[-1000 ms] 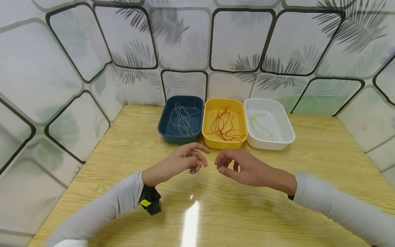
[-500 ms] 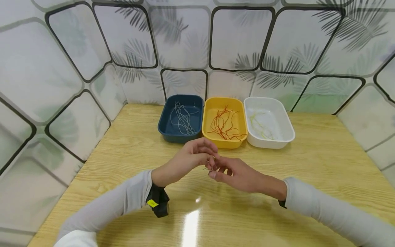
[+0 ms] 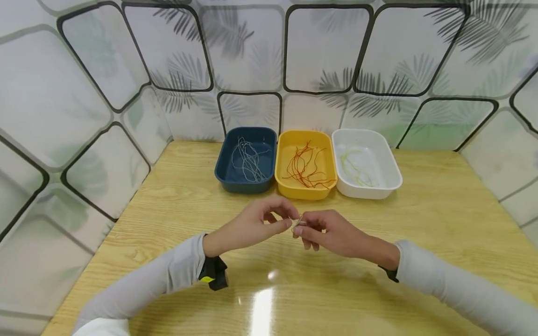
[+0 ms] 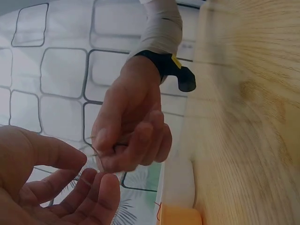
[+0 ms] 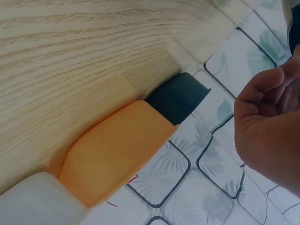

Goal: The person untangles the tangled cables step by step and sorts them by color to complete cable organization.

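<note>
Over the table in front of the bins, my left hand (image 3: 254, 224) and right hand (image 3: 336, 233) meet at their fingertips. A thin pale string (image 3: 297, 221), looped or bunched small, is pinched between them. My right thumb and index finger grip it, with the other right fingers curled below. The left thumb and index fingertip close on its other side. In the left wrist view, the right hand (image 4: 131, 126) faces the left hand (image 4: 51, 183), whose remaining fingers are bent. The right wrist view shows the right hand (image 5: 267, 112) from behind, hiding the string.
Three bins stand side by side at the back: a blue bin (image 3: 245, 187) with pale strings (image 3: 250, 161), a yellow bin (image 3: 304, 192) with red strings (image 3: 304, 168), and a white bin (image 3: 370, 192) with yellow strings (image 3: 353, 168). Patterned curtains (image 3: 328, 51) enclose the wooden table (image 3: 176, 186).
The hands were apart a second ago, with thread hanging at the left fingers. They came together, and the right thumb and index finger now pinch the string too.
</note>
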The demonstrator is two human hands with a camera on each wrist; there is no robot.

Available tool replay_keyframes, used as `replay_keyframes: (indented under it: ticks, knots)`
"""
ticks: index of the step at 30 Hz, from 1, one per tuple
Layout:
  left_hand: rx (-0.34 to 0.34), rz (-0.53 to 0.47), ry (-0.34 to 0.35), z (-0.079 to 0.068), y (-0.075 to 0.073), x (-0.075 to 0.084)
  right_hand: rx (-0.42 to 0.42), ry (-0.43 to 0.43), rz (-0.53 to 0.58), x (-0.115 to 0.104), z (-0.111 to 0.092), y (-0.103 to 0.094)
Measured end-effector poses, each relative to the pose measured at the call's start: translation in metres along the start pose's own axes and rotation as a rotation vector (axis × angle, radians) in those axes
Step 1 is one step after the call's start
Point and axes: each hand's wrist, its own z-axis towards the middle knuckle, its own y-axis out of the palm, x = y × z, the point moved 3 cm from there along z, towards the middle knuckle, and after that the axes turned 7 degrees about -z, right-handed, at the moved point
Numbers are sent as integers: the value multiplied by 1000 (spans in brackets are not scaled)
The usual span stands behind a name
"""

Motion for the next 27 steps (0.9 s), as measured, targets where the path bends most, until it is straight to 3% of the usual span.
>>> replay_keyframes:
  ticks: [7,17,23,27]
  knots:
    - [-61,-93,-55,-1,-1,-1,15,-16,23,1,-3,-9]
    - [-46,49,-4,0,-3,0,11,-72,99,-3,-7,-12]
    - [-91,156,94,2,-1,-1,121,26,-56,2,-4,-12]
    - [-86,214,108,2,-1,-1,201,66,-96,5,-3,-11]
